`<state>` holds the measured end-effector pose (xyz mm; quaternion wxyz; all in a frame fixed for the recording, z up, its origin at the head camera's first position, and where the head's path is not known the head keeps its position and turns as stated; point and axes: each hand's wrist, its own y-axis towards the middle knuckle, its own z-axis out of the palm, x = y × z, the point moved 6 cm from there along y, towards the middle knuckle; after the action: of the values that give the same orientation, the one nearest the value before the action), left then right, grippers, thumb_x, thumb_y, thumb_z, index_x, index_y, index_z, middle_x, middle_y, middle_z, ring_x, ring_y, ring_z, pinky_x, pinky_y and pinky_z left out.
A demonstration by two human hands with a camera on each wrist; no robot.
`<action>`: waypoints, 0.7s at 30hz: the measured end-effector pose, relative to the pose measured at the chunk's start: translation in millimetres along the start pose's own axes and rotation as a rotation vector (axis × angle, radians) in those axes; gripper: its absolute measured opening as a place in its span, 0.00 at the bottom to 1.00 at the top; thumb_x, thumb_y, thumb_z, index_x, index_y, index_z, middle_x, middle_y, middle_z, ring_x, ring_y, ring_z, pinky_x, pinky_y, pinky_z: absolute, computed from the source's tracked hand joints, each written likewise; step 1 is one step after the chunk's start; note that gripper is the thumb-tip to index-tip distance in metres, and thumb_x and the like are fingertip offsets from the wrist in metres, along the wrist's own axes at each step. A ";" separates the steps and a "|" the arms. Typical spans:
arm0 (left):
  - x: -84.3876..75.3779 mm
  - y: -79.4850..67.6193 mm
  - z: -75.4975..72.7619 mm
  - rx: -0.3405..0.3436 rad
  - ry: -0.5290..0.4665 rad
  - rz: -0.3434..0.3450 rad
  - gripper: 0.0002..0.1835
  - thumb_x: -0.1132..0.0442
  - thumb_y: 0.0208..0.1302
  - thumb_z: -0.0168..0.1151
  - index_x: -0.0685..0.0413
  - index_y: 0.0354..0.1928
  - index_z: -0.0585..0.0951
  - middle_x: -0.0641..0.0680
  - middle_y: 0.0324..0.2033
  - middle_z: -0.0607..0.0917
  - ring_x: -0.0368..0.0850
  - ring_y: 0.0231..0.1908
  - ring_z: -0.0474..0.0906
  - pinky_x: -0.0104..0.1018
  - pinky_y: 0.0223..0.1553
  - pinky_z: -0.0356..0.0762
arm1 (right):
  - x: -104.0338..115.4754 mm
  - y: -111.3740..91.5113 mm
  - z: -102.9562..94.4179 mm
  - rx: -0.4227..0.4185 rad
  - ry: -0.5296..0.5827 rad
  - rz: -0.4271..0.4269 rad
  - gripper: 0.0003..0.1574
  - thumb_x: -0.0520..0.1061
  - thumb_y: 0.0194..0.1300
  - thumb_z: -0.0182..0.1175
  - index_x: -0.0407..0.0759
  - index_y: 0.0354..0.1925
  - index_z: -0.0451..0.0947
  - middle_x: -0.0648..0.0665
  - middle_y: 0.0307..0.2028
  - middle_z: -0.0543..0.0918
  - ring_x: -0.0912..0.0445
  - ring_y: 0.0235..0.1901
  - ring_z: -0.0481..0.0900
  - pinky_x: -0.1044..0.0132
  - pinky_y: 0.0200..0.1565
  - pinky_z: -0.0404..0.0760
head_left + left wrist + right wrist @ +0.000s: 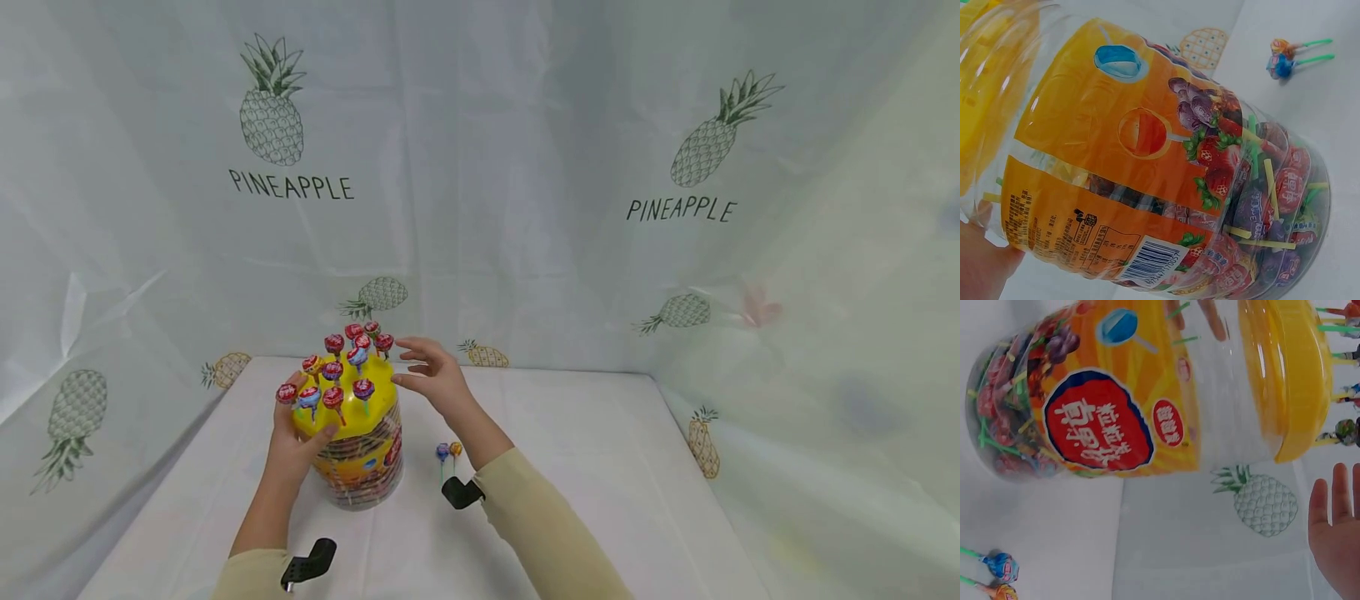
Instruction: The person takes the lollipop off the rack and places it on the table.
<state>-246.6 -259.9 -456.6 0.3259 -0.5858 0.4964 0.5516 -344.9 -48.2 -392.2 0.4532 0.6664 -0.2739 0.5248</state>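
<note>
A clear plastic jar (363, 479) full of wrapped lollipops stands on the table, with a yellow lid (384, 407) on top. Several lollipops stick up from the lid, among them a purple-red one (363, 388) and a light blue one (309, 397). My left hand (291, 446) grips the jar's upper left side, its thumb at the lid's front edge. In the left wrist view, part of that hand (985, 265) shows against the jar wall. My right hand (442, 382) is beside the lid, holding nothing, fingers spread near a red lollipop (385, 342) at the rim.
Two loose lollipops, one blue (442, 452) and one orange (455, 448), lie on the white-covered table (570, 467) right of the jar. A pale curtain (480, 167) printed with pineapples hangs behind and along the sides.
</note>
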 end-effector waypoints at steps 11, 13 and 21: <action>2.2 -1.3 -0.6 -0.008 -0.009 0.014 0.50 0.57 0.64 0.66 0.27 0.76 0.43 0.58 0.73 0.49 0.60 0.72 0.45 0.62 0.68 0.50 | -0.8 8.3 20.6 0.055 -0.033 0.003 0.26 0.39 0.62 0.67 0.52 0.59 0.80 0.59 0.59 0.72 0.52 0.57 0.73 0.58 0.58 0.74; 2.2 -1.3 -0.6 -0.011 -0.003 0.011 0.49 0.57 0.64 0.66 0.27 0.76 0.43 0.59 0.73 0.49 0.61 0.72 0.46 0.63 0.68 0.50 | -1.1 8.1 22.3 0.060 -0.028 0.012 0.27 0.39 0.62 0.67 0.53 0.59 0.79 0.59 0.58 0.73 0.52 0.56 0.73 0.58 0.58 0.74; 3.7 -0.6 -0.3 -0.018 0.002 0.003 0.50 0.56 0.64 0.66 0.26 0.76 0.42 0.59 0.73 0.50 0.61 0.72 0.46 0.63 0.68 0.50 | 3.7 6.6 20.4 0.022 -0.016 0.005 0.29 0.36 0.61 0.67 0.53 0.60 0.78 0.57 0.57 0.76 0.48 0.56 0.73 0.54 0.60 0.72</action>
<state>-246.4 -260.8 -460.2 0.3194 -0.5886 0.4927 0.5557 -340.2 -68.9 -387.4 0.4423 0.6750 -0.2733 0.5235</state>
